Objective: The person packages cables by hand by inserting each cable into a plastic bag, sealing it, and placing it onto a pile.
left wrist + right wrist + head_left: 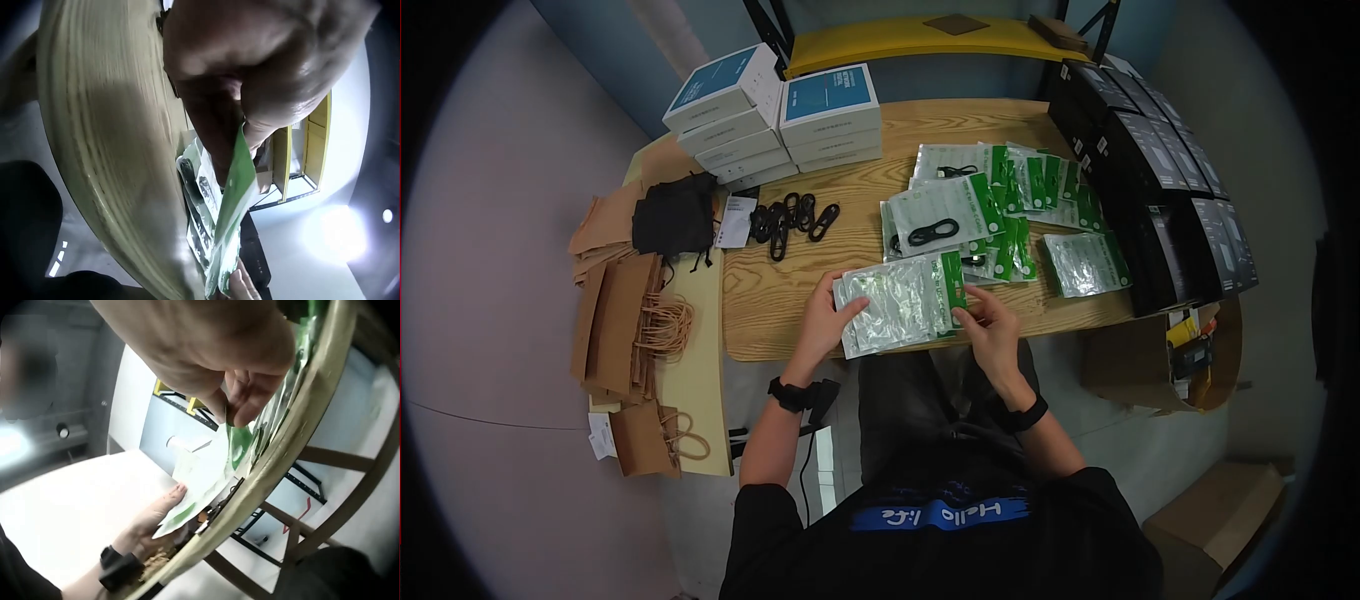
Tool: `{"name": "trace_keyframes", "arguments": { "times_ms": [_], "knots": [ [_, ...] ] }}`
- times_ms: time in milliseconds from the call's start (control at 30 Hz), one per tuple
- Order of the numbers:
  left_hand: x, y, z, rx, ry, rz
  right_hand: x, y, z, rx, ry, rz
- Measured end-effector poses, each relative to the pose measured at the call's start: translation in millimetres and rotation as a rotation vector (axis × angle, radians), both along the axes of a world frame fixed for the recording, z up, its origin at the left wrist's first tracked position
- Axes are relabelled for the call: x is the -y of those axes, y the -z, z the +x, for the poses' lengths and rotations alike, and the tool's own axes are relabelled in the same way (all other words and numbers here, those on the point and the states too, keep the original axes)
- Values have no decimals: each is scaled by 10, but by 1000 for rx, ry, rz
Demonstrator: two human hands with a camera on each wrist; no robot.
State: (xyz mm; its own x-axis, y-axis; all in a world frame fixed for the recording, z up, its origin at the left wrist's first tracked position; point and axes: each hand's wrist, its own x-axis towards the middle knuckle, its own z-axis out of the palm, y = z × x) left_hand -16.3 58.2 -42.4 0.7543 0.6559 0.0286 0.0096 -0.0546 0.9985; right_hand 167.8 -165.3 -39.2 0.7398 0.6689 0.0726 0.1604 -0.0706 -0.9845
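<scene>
l hand (pixel 832 312) grips pouch (pixel 890 305) w/ thumb on top, at its left edge; r hand (pixel 992 330) pinches its green right edge, forearms angled in from bottom of frame. pouch is mid-frame, over front edge of wood surface (pixel 780 325). yellow shelf (pixel 880 45) top ctr, pale wall (pixel 490 250) at left.
</scene>
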Motion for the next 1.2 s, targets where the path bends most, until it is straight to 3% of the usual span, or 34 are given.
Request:
{"name": "trace_keyframes", "arguments": {
  "times_ms": [133, 200, 333, 400, 467, 533, 633, 767, 800, 833, 900, 1000, 1067, 1133, 1200],
  "knots": [
    [-15, -78, -6, 21, 55, -177, 24, 91, 89, -140, -20, 42],
    [105, -108, 72, 88, 25, -149, 51, 85, 101, -210, -170, 293],
    [279, -180, 217, 128, -42, -182, 309, -19, 215, -504, -342, 252],
    [274, -107, 243, 130, -115, 162, 369, -57, 281, -440, -279, 211],
    [275, -116, 223, 31, -171, 225, 417, -125, 363, -320, -146, 218],
    [220, -115, 243, 133, -243, 116, 537, -208, 544, -247, 58, 210],
    [-11, -56, 103, 90, -265, 52, 858, -174, 1169, -87, 362, 246],
    [-196, 125, -84, 88, -286, 11, 1152, -56, 1886, 179, 553, 188],
    [-219, 152, -127, 90, -292, 12, 1149, -101, 1893, 432, 700, 19],
    [-230, 169, -166, 47, -274, -12, 1094, -257, 1797, 435, 694, 24],
    [-206, 179, -181, 5, -254, -39, 965, -463, 1461, 935, 763, -126],
    [-96, 147, -132, 65, -219, -77, 614, -287, 944, 116, 50, -37],
    [-61, 160, -77, 88, -200, -105, 286, -333, 468, -358, -246, 18],
    [-19, 151, -56, 66, -180, -79, 89, -246, 264, -294, -403, -25],
    [-53, 180, -99, 43, -176, -58, -43, -110, 182, -350, -379, -11]
  ]
}}
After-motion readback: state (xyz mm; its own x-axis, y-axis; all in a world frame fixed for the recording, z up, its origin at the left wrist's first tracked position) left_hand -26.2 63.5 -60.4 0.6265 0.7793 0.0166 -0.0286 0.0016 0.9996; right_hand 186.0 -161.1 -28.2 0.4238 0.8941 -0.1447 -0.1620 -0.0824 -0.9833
